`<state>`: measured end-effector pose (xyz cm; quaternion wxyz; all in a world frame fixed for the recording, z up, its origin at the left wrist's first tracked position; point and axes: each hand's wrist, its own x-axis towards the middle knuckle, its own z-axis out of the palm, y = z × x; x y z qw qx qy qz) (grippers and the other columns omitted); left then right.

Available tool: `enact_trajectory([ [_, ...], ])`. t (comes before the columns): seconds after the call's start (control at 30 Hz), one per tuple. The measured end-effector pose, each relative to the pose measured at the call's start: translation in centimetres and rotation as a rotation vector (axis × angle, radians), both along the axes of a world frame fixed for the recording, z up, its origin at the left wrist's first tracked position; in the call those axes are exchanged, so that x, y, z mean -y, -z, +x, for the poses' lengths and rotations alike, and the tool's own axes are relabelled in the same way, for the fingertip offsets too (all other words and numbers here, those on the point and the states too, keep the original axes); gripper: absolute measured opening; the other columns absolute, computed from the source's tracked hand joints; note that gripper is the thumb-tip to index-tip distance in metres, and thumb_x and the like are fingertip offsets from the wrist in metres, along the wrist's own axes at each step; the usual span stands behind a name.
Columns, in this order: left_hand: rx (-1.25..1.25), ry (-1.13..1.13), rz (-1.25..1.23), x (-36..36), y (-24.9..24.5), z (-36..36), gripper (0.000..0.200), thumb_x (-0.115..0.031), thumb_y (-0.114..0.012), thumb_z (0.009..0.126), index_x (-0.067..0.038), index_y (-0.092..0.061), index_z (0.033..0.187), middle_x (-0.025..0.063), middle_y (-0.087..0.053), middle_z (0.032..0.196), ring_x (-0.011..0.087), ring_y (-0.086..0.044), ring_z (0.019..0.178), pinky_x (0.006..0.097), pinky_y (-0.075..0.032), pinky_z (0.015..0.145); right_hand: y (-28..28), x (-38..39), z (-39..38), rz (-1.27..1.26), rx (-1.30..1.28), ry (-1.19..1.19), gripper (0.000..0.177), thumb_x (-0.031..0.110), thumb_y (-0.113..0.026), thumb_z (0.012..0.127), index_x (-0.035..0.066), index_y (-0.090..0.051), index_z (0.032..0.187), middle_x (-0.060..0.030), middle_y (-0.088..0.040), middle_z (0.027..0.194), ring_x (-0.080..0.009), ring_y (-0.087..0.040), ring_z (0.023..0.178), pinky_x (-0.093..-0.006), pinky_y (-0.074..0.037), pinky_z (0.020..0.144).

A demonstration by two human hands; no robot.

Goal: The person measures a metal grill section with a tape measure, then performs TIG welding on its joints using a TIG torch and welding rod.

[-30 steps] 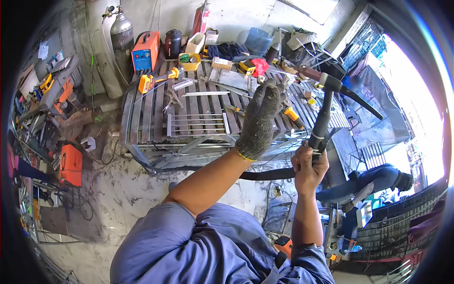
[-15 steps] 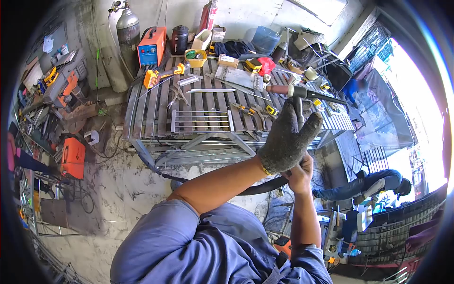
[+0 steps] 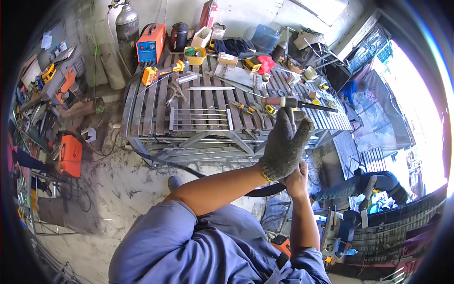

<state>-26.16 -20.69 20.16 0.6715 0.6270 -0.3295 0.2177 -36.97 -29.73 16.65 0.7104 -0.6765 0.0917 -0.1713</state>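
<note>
A dark grey work glove covers my left hand (image 3: 283, 144), whose fingers are closed round the grey neck of a welding torch (image 3: 289, 102). The torch head lies crosswise above the glove, with a reddish-brown nozzle on the left and a long black cap pointing right. Just below the glove, my bare right hand (image 3: 297, 181) is closed at the torch's lower end, where a thick black cable (image 3: 267, 190) comes in; the glove partly hides its grip. Beyond them on the slatted metal table (image 3: 161, 102) lies a small welded grille (image 3: 201, 119) of thin bars.
An orange welding machine (image 3: 151, 44), a yellow basket (image 3: 195, 56), a yellow grinder (image 3: 150, 75), clamps and pliers (image 3: 243, 108) are on the table. A gas cylinder (image 3: 127, 23) stands behind left. At right, a co-worker (image 3: 373, 184) bends over; another person (image 3: 352, 88) is farther back.
Both hands and the torch have shifted slightly left in view. The bending co-worker's arm now reaches down, with a light-coloured bar-like piece near the hand.
</note>
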Motion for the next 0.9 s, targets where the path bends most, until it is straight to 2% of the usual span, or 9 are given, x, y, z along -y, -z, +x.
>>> enact_trajectory([
  [0.1, -0.070, 0.034, -0.075, 0.2, -0.3, -0.5, 0.069, -0.044, -0.062, 0.110, 0.014, -0.047, 0.145, 0.0415, -0.061, 0.128, 0.0555, -0.064, 0.118, 0.0523, -0.054, 0.099, 2.5, 0.2, -0.4, -0.056, 0.069, 0.035, 0.040, 0.038, -0.046, 0.121, 0.003, -0.065, 0.124, -0.0051, -0.073, 0.086, -0.0085, -0.063, 0.060, -0.0227, -0.043, 0.045],
  [0.23, -0.409, 0.353, -0.253, -1.0, -2.6, -1.0, 0.040, -0.029, -0.058, 0.114, 0.005, -0.054, 0.135, 0.0252, -0.073, 0.106, 0.0434, -0.075, 0.095, 0.0490, -0.059, 0.082, 2.2, 2.9, -1.4, 0.288, 0.088, -0.232, 0.038, 0.031, -0.053, 0.117, -0.001, -0.067, 0.133, -0.0132, -0.076, 0.119, -0.0238, -0.072, 0.107, -0.0398, -0.055, 0.093],
  [0.27, -0.486, 0.465, -0.375, -1.7, -3.7, -1.5, 0.023, -0.018, -0.054, 0.115, -0.002, -0.056, 0.131, 0.0121, -0.074, 0.093, 0.0255, -0.074, 0.076, 0.0415, -0.058, 0.068, 1.3, 3.6, -1.9, 0.283, 0.023, -0.293, 0.040, 0.031, -0.054, 0.117, -0.002, -0.068, 0.135, -0.0142, -0.076, 0.125, -0.0264, -0.072, 0.116, -0.0430, -0.057, 0.103],
  [0.37, -0.492, 0.471, -0.325, -2.4, -3.2, -1.5, 0.026, -0.012, -0.049, 0.117, -0.005, -0.059, 0.140, 0.0061, -0.072, 0.100, 0.0101, -0.069, 0.080, 0.0284, -0.057, 0.070, -5.5, 3.1, -1.1, -0.582, 0.150, 0.025, 0.054, 0.048, -0.053, 0.117, -0.001, -0.070, 0.103, -0.0072, -0.072, 0.093, -0.0155, -0.062, 0.089, -0.0330, -0.049, 0.083],
  [0.47, -0.542, 0.617, -0.294, -2.8, -2.8, -2.1, 0.021, -0.011, -0.048, 0.118, -0.003, -0.061, 0.131, 0.0052, -0.070, 0.103, 0.0100, -0.068, 0.084, 0.0284, -0.058, 0.076, -10.9, 6.1, -1.1, -0.636, 0.252, 0.230, 0.061, 0.046, -0.041, 0.122, -0.001, -0.066, 0.091, -0.0069, -0.068, 0.082, -0.0155, -0.062, 0.075, -0.0329, -0.049, 0.074],
  [0.57, -0.491, 0.621, -0.216, -2.3, -1.6, -2.6, 0.022, -0.008, -0.047, 0.117, 0.001, -0.059, 0.134, 0.0100, -0.071, 0.112, 0.0137, -0.072, 0.089, 0.0313, -0.062, 0.083, -15.0, 6.0, -1.2, -0.882, -0.104, 0.323, 0.058, 0.043, -0.055, 0.118, -0.006, -0.071, 0.091, -0.0066, -0.064, 0.071, -0.0110, -0.052, 0.068, -0.0349, -0.046, 0.063],
  [0.67, -0.492, 0.617, -0.191, -1.9, -1.5, -2.9, 0.026, -0.007, -0.048, 0.117, 0.002, -0.058, 0.139, 0.0114, -0.071, 0.115, 0.0154, -0.073, 0.094, 0.0330, -0.063, 0.086, -15.6, 5.8, -1.5, -0.782, -0.148, 0.292, 0.042, 0.032, -0.068, 0.113, -0.007, -0.073, 0.098, -0.0089, -0.063, 0.071, -0.0121, -0.052, 0.070, -0.0365, -0.048, 0.066],
  [0.77, -0.440, 0.589, -0.152, -1.9, -1.5, -2.8, 0.027, -0.006, -0.048, 0.117, 0.002, -0.057, 0.141, 0.0114, -0.072, 0.115, 0.0166, -0.074, 0.097, 0.0342, -0.063, 0.088, -14.9, 5.4, -1.6, -0.956, 0.017, 0.381, 0.037, 0.029, -0.071, 0.111, -0.008, -0.072, 0.103, -0.0091, -0.065, 0.076, -0.0118, -0.053, 0.074, -0.0343, -0.049, 0.069],
  [0.9, -0.359, 0.501, -0.088, -1.2, -1.2, -2.1, 0.026, -0.007, -0.048, 0.117, 0.002, -0.057, 0.139, 0.0111, -0.073, 0.111, 0.0171, -0.075, 0.098, 0.0351, -0.064, 0.089, -13.6, 5.5, -1.2, -0.714, 0.270, 0.320, 0.028, 0.024, -0.073, 0.109, -0.004, -0.072, 0.105, -0.0072, -0.063, 0.079, -0.0122, -0.053, 0.077, -0.0332, -0.049, 0.073],
])
